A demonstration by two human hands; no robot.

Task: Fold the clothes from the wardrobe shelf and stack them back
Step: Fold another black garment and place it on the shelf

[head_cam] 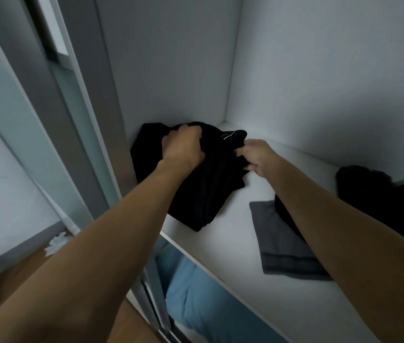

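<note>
A black garment [205, 194] lies bunched in the back left corner of the white wardrobe shelf [233, 243]. My left hand [183, 147] grips a fold at its top, fingers curled into the cloth. My right hand [257, 157] pinches the garment's right edge near a small white label. A folded grey garment [280, 248] lies flat on the shelf to the right, partly under my right forearm. Another black garment [384, 199] sits heaped at the far right.
The wardrobe's white side wall [171, 70] and back wall [332, 70] close in the shelf. A sliding door frame [72, 120] stands on the left. Blue fabric [196, 293] shows below the shelf edge. White crumpled material [56, 243] lies on the wooden floor.
</note>
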